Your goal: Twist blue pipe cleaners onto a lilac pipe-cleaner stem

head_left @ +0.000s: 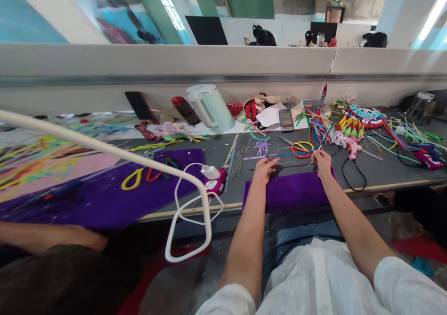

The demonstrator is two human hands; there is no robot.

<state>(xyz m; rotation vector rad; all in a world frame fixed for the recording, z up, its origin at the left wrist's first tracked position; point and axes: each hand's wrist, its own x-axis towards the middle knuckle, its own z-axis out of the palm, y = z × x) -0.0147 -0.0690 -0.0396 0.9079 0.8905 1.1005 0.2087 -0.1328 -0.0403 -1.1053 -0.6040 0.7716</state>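
A blue pipe cleaner point(291, 154) stretches between my two hands above the dark table. My left hand point(266, 169) is closed on its left part, fingers pinched together. My right hand point(321, 161) pinches its right part, where another blue length rises up and to the right. Beneath my hands a purple cloth point(296, 191) lies at the table's front edge. Scissors with orange and yellow handles point(302, 149) lie just behind the pipe cleaner. Short purple pieces point(261, 147) rest behind my left hand.
A white lamp arm point(104, 145) crosses the left side. Left of my hands is a power strip point(216, 183); behind stands a kettle point(213, 108). A pink glue gun point(354, 149) lies right. Another person's arm point(52, 237) shows at far left.
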